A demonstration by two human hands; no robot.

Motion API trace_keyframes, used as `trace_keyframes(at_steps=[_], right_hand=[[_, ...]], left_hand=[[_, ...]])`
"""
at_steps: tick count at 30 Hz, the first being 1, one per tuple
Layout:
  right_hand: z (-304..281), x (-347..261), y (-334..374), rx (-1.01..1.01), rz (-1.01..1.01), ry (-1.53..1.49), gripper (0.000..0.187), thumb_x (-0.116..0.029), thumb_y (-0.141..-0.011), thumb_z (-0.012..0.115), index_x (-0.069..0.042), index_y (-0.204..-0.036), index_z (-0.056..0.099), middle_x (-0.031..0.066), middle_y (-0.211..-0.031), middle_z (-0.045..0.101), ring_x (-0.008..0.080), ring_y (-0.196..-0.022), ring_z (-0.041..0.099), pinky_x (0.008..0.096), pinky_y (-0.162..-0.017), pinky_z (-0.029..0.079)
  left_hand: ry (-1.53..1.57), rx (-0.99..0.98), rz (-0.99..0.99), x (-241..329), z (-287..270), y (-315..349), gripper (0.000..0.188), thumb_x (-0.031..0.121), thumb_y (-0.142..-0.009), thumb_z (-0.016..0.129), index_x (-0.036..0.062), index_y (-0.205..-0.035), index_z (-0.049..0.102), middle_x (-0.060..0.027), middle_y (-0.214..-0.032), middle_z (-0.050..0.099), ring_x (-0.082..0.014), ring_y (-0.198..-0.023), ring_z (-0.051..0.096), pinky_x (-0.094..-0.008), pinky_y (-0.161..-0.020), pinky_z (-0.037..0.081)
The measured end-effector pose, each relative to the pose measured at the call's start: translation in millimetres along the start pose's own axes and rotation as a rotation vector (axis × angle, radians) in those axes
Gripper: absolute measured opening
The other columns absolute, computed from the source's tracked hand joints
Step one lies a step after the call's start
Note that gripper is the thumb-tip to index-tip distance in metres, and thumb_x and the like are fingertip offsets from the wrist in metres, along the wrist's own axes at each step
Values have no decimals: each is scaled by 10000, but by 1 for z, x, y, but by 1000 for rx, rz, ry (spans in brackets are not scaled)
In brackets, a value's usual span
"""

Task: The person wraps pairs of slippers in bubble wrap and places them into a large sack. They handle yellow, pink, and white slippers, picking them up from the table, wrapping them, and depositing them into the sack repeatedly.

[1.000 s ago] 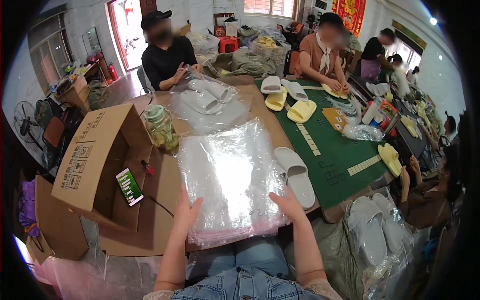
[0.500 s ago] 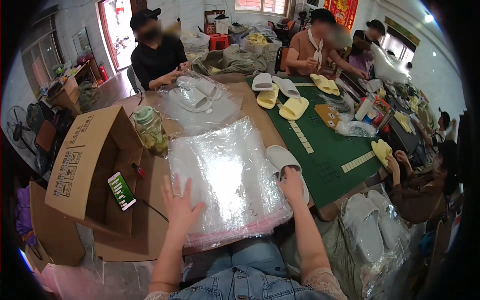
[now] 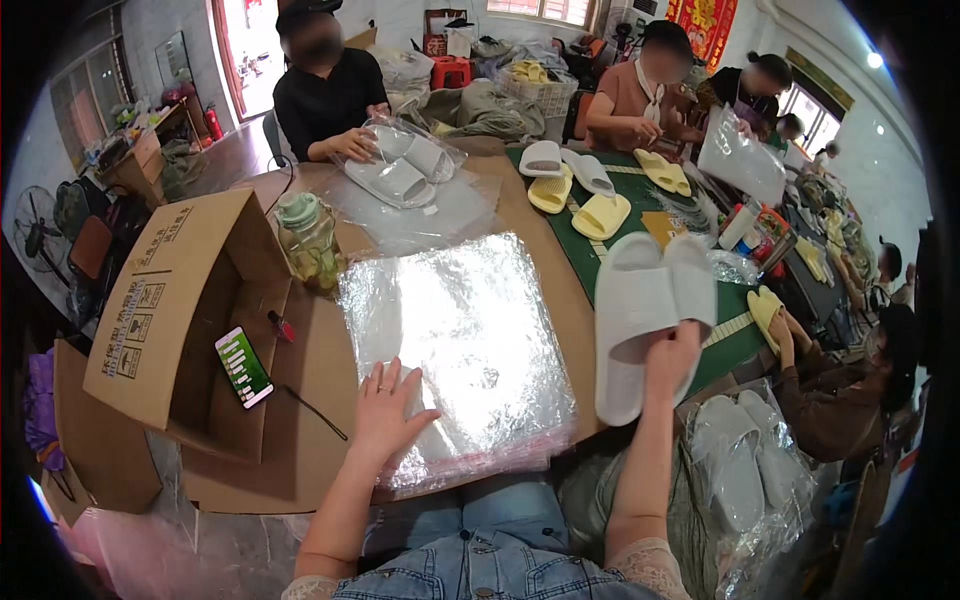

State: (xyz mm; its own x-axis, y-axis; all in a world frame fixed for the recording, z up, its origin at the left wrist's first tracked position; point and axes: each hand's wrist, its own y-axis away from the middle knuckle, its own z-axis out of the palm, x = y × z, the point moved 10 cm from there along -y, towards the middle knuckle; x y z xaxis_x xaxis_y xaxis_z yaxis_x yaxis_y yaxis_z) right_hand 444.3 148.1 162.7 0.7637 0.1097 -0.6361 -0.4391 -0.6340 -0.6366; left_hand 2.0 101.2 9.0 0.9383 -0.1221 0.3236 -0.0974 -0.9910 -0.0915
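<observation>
In my right hand [image 3: 672, 362] is a pair of light grey slippers [image 3: 632, 318], gripped at the straps and raised over the right side of the table. My fingertips are partly hidden inside the straps. A stack of clear plastic bags [image 3: 470, 330] with pinkish lower edges lies in front of me. My left hand [image 3: 392, 408] rests flat on the left part of that stack, its fingers spread and a ring on one of them.
On the left stand an open cardboard box [image 3: 165, 310] with a phone [image 3: 243, 367], and a glass jar [image 3: 305, 245]. Several yellow slippers [image 3: 601, 215] lie on the green board [image 3: 570, 260]. Bagged grey slippers [image 3: 728, 462] are at my right. Co-workers surround the table.
The grey slippers have been lifted off the table's right side by my right hand and brought up and rightward. My left hand has shifted slightly right and down on the bags.
</observation>
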Motion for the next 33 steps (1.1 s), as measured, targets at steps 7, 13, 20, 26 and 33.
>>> trace_keyframes(at_steps=[7,13,20,26,33], right_hand=[[14,-148,20,-190,-499,-169,214,-66,-816,648,20,-1009,684,216,-1087,670,418,-975,655,427,-827,510],[167,-150,68,-606,-457,15,185,-140,-779,678,-29,-912,614,150,-987,615,374,-946,622,510,-779,512],[257,-59,109,-715,-295,161,213,-194,-848,659,-32,-978,608,148,-1049,607,370,-968,642,499,-830,532],[252,-51,108,-699,-271,75,205,-191,-844,652,-20,-941,594,179,-1028,594,395,-945,635,506,-809,513],[180,-28,63,-444,-61,-261,230,-26,-793,633,2,-1020,607,209,-1052,589,419,-933,602,468,-825,489]], left_hand=[[-1,67,32,17,-6,-3,770,616,-870,621,146,-1464,484,-226,-1570,342,-444,-1469,252,-568,-1192,179],[6,178,99,24,-6,-9,754,625,-884,598,127,-1444,509,-240,-1563,346,-438,-1467,257,-555,-1202,169],[40,211,155,24,-7,-5,693,555,-901,615,94,-1413,532,-226,-1533,397,-428,-1448,300,-525,-1202,201],[124,-37,442,79,-13,22,737,588,-795,722,167,-1379,566,-166,-1512,444,-394,-1429,353,-533,-1184,261],[169,12,396,67,-4,23,530,360,-875,682,174,-1362,582,-150,-1492,478,-386,-1385,420,-545,-1164,299]])
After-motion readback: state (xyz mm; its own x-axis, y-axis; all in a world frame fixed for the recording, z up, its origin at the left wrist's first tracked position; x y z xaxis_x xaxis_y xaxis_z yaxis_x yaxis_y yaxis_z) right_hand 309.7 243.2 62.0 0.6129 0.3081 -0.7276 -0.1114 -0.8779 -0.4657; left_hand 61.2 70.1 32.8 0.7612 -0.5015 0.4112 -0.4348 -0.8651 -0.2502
